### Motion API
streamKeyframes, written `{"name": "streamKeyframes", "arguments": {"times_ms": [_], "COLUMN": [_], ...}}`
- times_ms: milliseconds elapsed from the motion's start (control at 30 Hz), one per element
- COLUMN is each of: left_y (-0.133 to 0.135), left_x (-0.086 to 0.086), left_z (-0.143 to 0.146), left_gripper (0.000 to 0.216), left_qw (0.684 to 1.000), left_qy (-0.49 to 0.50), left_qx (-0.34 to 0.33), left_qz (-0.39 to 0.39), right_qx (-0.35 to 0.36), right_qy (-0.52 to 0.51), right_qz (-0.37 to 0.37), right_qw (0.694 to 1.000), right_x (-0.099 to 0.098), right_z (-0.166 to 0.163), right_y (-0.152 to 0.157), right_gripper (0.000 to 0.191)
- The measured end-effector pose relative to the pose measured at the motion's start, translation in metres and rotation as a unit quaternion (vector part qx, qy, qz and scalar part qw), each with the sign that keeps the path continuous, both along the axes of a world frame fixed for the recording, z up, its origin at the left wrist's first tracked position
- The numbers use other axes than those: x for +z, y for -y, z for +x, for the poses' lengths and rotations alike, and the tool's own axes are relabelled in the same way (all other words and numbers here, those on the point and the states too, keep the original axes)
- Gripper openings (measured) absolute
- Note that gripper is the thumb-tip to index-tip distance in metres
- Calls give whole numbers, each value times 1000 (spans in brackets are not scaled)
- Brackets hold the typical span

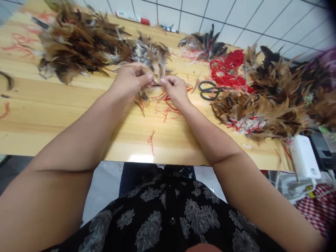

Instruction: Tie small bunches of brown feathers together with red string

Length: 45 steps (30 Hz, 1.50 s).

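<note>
Over the middle of the wooden table, my left hand (133, 78) and my right hand (174, 89) almost meet, both with fingers pinched. Between the fingertips is a brown feather (156, 71), and each hand seems to grip part of it; the exact hold is small and blurred. Behind my left hand spreads a big heap of brown feathers (78, 42), with greyish ones (149, 52) at its right end. Cut red threads (168, 110) lie under and beside my right hand. Black-handled scissors (210, 90) rest to the right of it.
A tangle of red yarn (228, 68) lies behind the scissors. Feather bundles tied with red thread (262, 112) fill the right side. A red-and-white marker (132, 17) lies by the tiled wall (199, 17). At the right edge sits a white power adapter (306, 155) with cables.
</note>
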<state>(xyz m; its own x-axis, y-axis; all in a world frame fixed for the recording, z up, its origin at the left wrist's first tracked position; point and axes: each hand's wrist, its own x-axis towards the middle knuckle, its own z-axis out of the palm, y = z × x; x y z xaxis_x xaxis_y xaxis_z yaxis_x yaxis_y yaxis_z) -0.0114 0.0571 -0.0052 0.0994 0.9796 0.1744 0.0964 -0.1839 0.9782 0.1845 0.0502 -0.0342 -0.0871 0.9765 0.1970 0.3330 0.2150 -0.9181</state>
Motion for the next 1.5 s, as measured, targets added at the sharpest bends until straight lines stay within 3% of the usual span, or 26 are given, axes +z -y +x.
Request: {"name": "streamKeyframes", "arguments": {"times_ms": [167, 400, 633, 833, 967, 1167, 1333, 1500], "left_y": [7, 18, 16, -3, -11, -16, -43, -66], "left_x": [6, 16, 7, -1, -7, -4, 5, -1], "left_z": [5, 15, 14, -3, -19, -24, -7, 18], "left_gripper": [22, 28, 25, 21, 19, 9, 11, 15], "left_qw": [1000, 1000, 997, 994, 978, 945, 925, 885], "left_qy": [-1, -1, -53, -79, -150, -267, -334, -426], "left_qx": [-14, -8, -30, 44, 82, 51, 39, 24], "left_qz": [4, -13, 39, 65, 122, 180, 179, 188], "right_qx": [12, 46, 42, 5, -49, -90, -84, -69], "right_qy": [-15, -27, -43, -75, -118, -152, -159, -151], "right_qz": [12, -6, -20, 10, 27, 12, 24, 42], "right_qw": [1000, 999, 998, 997, 991, 984, 983, 985], "right_x": [-2, 1, 7, 5, 8, -2, -7, -12], "right_z": [5, 5, 4, 12, 23, 24, 17, 16], "right_y": [0, 4, 7, 2, -8, -18, -19, -24], "right_gripper": [64, 62, 62, 76, 76, 69, 63, 68]}}
